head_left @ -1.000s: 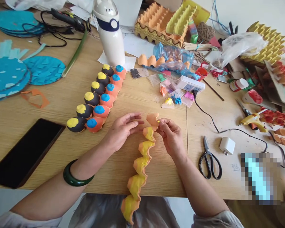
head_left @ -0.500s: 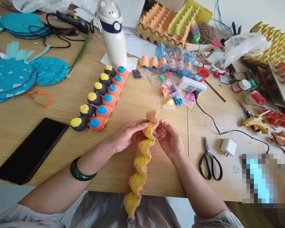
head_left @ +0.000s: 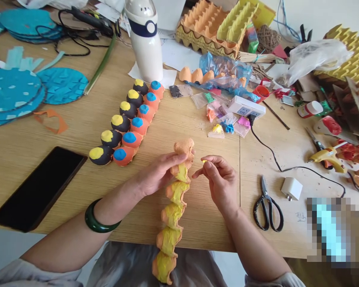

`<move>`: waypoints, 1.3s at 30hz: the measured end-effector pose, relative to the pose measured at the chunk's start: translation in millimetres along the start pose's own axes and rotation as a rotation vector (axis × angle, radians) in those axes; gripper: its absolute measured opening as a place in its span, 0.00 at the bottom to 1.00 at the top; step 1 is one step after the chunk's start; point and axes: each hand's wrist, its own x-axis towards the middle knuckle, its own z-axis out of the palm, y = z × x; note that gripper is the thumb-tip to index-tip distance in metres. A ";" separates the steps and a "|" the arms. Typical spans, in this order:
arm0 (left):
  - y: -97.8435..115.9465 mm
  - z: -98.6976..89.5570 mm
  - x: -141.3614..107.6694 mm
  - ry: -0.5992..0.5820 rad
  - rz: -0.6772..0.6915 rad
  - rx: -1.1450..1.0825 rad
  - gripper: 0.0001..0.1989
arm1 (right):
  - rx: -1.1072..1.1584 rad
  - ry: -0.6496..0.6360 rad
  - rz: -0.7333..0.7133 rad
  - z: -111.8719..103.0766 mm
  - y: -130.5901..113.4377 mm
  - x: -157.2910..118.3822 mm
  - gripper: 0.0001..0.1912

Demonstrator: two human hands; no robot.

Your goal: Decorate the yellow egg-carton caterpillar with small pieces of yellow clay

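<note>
My left hand (head_left: 160, 171) grips an orange egg-carton strip (head_left: 173, 215) near its far end. The strip runs toward my body and past the table's front edge, and yellow clay covers much of its cups. To its right, apart from it, my right hand (head_left: 219, 177) pinches a small bit of yellow clay (head_left: 204, 161) between thumb and forefinger. Beyond my left hand lie two rows of egg-carton cups: a black row (head_left: 121, 122) with yellow tops and an orange row (head_left: 137, 124) with blue tops.
A black phone (head_left: 38, 189) lies at left, scissors (head_left: 268, 205) and a white charger (head_left: 291, 188) at right. Behind are small bags of coloured clay (head_left: 217, 129), a power strip (head_left: 247, 107) with a trailing cord, and a white bottle (head_left: 146, 48). A yellow glue gun (head_left: 327, 155) lies far right.
My right hand has drawn away from the strip to the right, still pinching the yellow clay. The strip has turned in my left hand, showing more of its yellow side, and its far end has shifted left.
</note>
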 end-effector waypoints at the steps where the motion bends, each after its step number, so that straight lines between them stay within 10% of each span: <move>1: 0.0 -0.7 0.6 0.007 -0.014 -0.044 0.25 | 0.003 -0.017 0.000 0.7 -0.1 -0.9 0.08; 15: 4.0 2.3 -2.5 0.195 0.028 -0.090 0.13 | -0.119 -0.053 -0.013 5.4 -3.1 -3.0 0.06; 39: -1.7 1.9 -5.7 -0.058 0.168 0.128 0.16 | -0.511 -0.048 -0.245 3.7 -5.1 -12.9 0.08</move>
